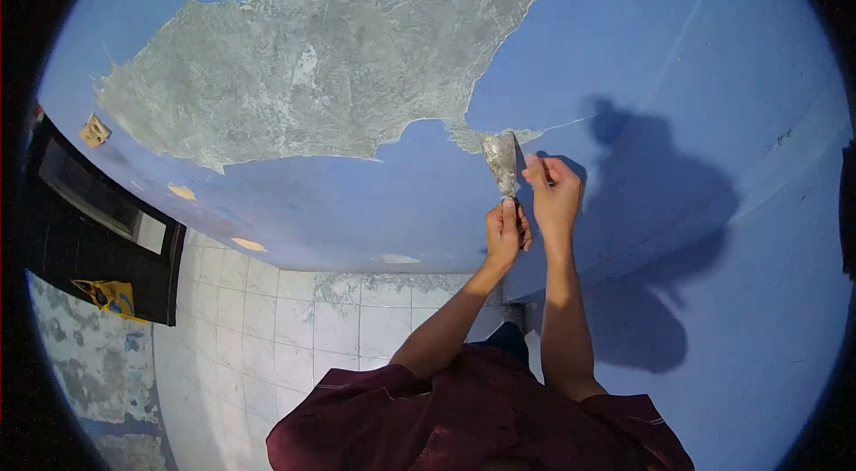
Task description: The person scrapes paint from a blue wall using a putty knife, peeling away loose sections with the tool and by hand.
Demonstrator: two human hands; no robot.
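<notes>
A scraper with a wide, smeared metal blade rests against the blue painted wall, at the lower tip of a large bare grey patch. My left hand is wrapped around the handle below the blade. My right hand sits just to the right of it, fingers curled, fingertips pressing on the blade's right edge. Both forearms reach up from my dark red shirt.
Small paint chips dot the wall low on the left. White floor tiles lie below. A dark framed opening with a yellow item stands at the left. My shadow falls on the wall at the right.
</notes>
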